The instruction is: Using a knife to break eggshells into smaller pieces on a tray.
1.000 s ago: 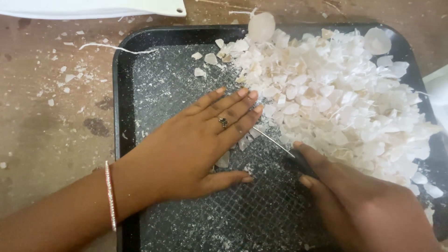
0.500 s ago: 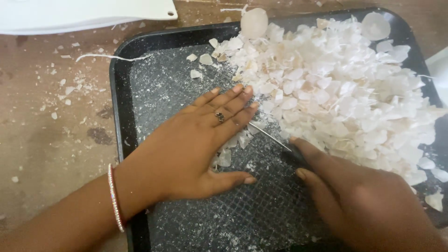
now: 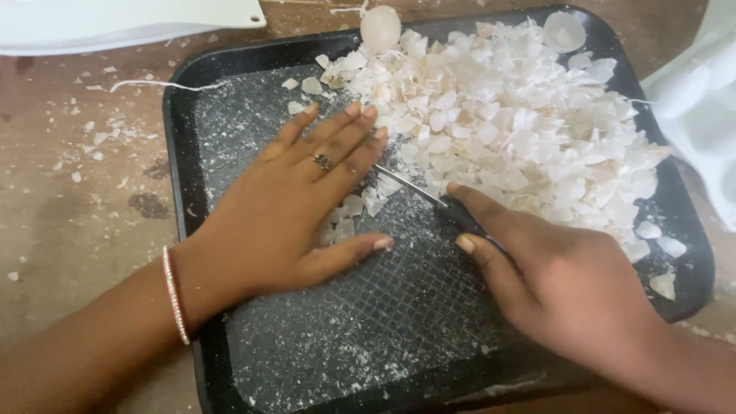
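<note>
Near the middle of the black tray (image 3: 184, 153) I see my right hand (image 3: 567, 284), fingers clamped on the dark handle of a knife (image 3: 429, 195). Its thin, stiff blade runs diagonally toward the tray's far left corner, under my flat left hand (image 3: 291, 207), fingers together, empty. Eggshell pieces (image 3: 506, 130) look light and brittle.

- The surface (image 3: 84, 192) is brown and worn, with a mottled, scuffed look.
- Small white flakes and crumbs (image 3: 88, 126) lie scattered over it, thickest toward the upper left.
- A dark round stain (image 3: 149, 205) marks it left of centre.
- A thin white thread (image 3: 146, 83) lies curved across it.
- A flat white object (image 3: 130, 19) with a rounded corner sits along the top edge.
- White cloth (image 3: 701, 107) shows at the right edge.
- The light is soft and even, with faint shadows.
</note>
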